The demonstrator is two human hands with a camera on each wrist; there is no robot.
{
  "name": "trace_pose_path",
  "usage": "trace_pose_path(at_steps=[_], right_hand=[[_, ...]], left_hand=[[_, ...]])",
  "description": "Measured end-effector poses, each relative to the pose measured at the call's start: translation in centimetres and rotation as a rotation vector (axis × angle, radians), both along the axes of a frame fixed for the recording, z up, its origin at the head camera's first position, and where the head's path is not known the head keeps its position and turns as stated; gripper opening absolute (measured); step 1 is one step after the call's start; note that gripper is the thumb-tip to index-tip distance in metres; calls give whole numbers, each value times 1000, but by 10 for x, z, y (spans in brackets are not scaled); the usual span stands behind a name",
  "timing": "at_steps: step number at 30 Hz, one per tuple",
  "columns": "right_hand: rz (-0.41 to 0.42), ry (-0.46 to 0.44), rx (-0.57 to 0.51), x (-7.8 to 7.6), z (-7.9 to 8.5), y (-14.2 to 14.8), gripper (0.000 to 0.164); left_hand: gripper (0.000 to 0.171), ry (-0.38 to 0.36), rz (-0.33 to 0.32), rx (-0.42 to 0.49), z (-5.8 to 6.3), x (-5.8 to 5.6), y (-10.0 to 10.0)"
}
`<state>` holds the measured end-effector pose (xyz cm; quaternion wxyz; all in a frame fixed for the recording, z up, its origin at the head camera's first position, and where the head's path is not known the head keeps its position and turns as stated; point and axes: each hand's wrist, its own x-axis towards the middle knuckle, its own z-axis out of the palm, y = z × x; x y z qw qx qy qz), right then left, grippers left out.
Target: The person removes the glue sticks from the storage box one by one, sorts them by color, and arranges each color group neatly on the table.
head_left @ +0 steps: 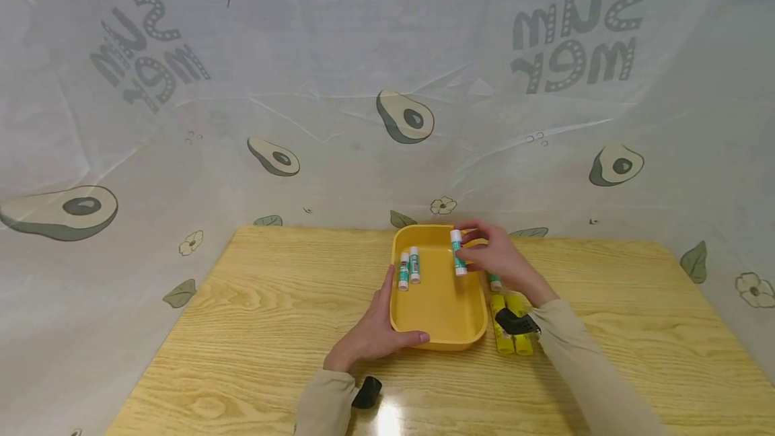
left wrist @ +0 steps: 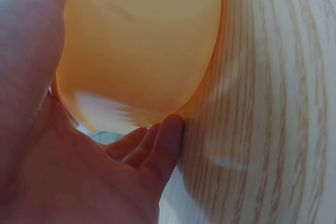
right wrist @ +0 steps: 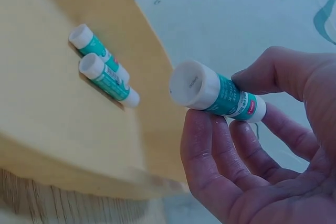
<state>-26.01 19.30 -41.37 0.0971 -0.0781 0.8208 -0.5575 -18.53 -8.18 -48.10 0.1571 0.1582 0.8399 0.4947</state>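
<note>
A yellow plastic tray (head_left: 438, 315) stands on the wooden table. My left hand (head_left: 375, 328) holds its near left corner, the thumb along the front rim and the fingers against the left wall (left wrist: 142, 40). Over the tray's right side, my right hand (head_left: 493, 258) pinches a white-capped green glue stick (right wrist: 223, 93) between thumb and fingers, clear of the tray floor. Two similar glue sticks, one (head_left: 403, 271) beside the other (head_left: 414, 265), lie in the tray by its left wall.
Right of the tray, another green glue stick (head_left: 495, 282) lies partly hidden under my right hand. Two yellow tubes (head_left: 503, 338) lie side by side nearer me, partly covered by the black wrist device (head_left: 516, 321). A printed cloth (head_left: 339, 153) hangs behind the table (head_left: 290, 301).
</note>
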Motion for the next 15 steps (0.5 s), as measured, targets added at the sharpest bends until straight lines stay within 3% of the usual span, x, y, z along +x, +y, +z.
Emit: trace_pose_path(at_steps=[15], right_hand=[[-20,3,-9,11,-2,35,59]], left_hand=[[134,11,-8,19,-2,0,1]])
